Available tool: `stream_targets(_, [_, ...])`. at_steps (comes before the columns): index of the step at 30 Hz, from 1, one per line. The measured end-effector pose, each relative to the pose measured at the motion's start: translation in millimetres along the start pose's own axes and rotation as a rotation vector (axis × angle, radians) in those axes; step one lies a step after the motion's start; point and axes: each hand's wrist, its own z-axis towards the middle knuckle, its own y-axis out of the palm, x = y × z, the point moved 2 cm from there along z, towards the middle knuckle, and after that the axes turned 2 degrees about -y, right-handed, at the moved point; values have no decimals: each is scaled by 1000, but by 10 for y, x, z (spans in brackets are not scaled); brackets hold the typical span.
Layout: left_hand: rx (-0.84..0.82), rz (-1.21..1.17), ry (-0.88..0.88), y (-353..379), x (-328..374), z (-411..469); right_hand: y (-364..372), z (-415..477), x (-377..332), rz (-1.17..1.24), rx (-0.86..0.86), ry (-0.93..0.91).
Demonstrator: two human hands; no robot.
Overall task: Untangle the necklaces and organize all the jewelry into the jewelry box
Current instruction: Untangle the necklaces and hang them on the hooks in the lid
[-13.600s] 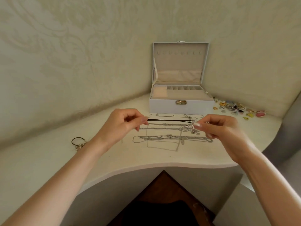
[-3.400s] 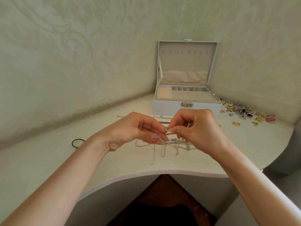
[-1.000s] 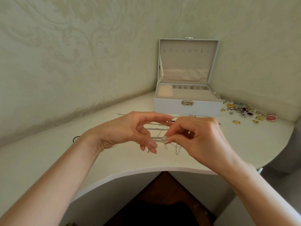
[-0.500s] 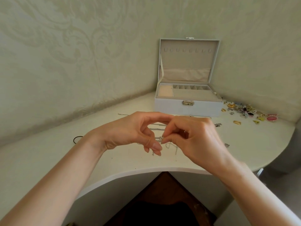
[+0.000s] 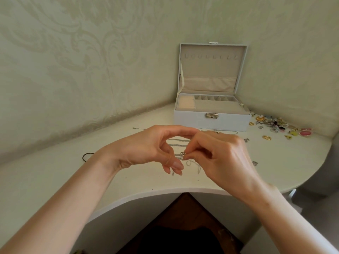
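Centrally, both hands were raised just above the counter [image 5: 55, 180]. The right hand [image 5: 223, 158] had its grip pinched closed on a small silver clasp [image 5: 182, 154] of the tangled necklaces [image 5: 180, 143]. The left hand [image 5: 146, 149] was curled, index fingertip touching the right hand; whether its grip held a chain could not be told. The jewelry box [image 5: 211, 121] stood open behind, with loose jewelry [image 5: 278, 125] to its right.
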Motion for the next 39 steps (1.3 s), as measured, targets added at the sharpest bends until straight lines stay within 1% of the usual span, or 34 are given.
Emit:
stream_targets(14, [35, 18, -12, -49, -36, 7, -9, -48, 28, 49, 15, 67])
stream_targets(19, [74, 30, 1, -92, -97, 33, -37, -84, 102, 43, -43, 158])
stream_targets(23, [187, 78, -36, -109, -217, 91, -53, -83, 275, 20, -111, 275])
stream_targets(26, [290, 42, -40, -148, -280, 119, -91, -97, 426, 4, -151, 360])
stream_targets(30, [403, 9, -62, -189, -313, 114, -201, -157, 592, 9, -124, 488])
stream_targets(33, [472, 127, -98, -191, -329, 127, -295, -229, 687, -1, -76, 554])
stream_targets(36, [558, 285, -96, -217, -323, 114, -392, -316, 788, -26, -23, 619])
stream_targets(39, [600, 343, -101, -282, -323, 28, -503, -404, 892, -68, 10, 691])
